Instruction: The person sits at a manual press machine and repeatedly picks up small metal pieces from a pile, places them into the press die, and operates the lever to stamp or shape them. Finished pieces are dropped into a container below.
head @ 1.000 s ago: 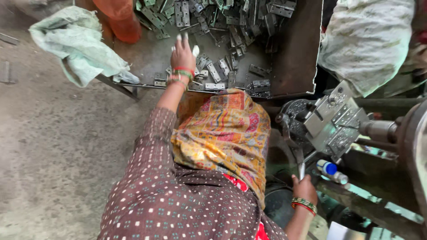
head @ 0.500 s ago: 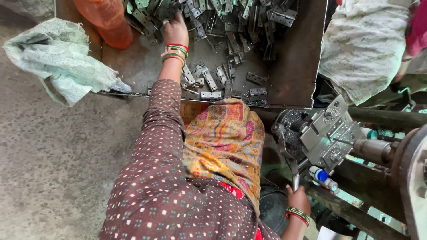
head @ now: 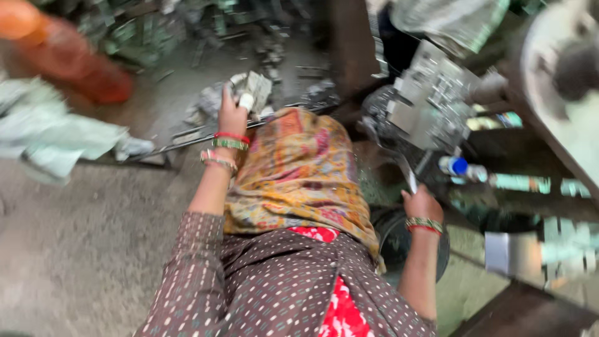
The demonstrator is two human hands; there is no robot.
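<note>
**Left hand closed on metal pieces at the tray edge, right hand on the tool by the machine**

My left hand (head: 232,113) is wrapped around a small clutch of grey metal pieces (head: 253,92), fingers curled shut over them, right above the near rim of the dark tray (head: 187,138). The picture is blurred, so I cannot tell how many pieces I hold or which way each one lies; the bundle sticks out up and to the right of my fist. More loose metal parts (head: 156,37) lie heaped further back in the tray, well apart from my hand.

My right hand (head: 423,205) is closed around the lower end of a thin pale tool (head: 409,178). Its long axis runs up and slightly left, pointing toward the grey machine block (head: 430,103) just above it.

Between my arms drapes my orange patterned scarf (head: 299,168). To the left of the tray edge there is open grey floor (head: 75,249); a pale green sack (head: 56,140) lies there, and an orange container (head: 68,62) stands behind it. On the right it is tight: the machine, a blue-capped bottle (head: 460,167) and a big wheel (head: 561,81) crowd close to my right hand.
</note>
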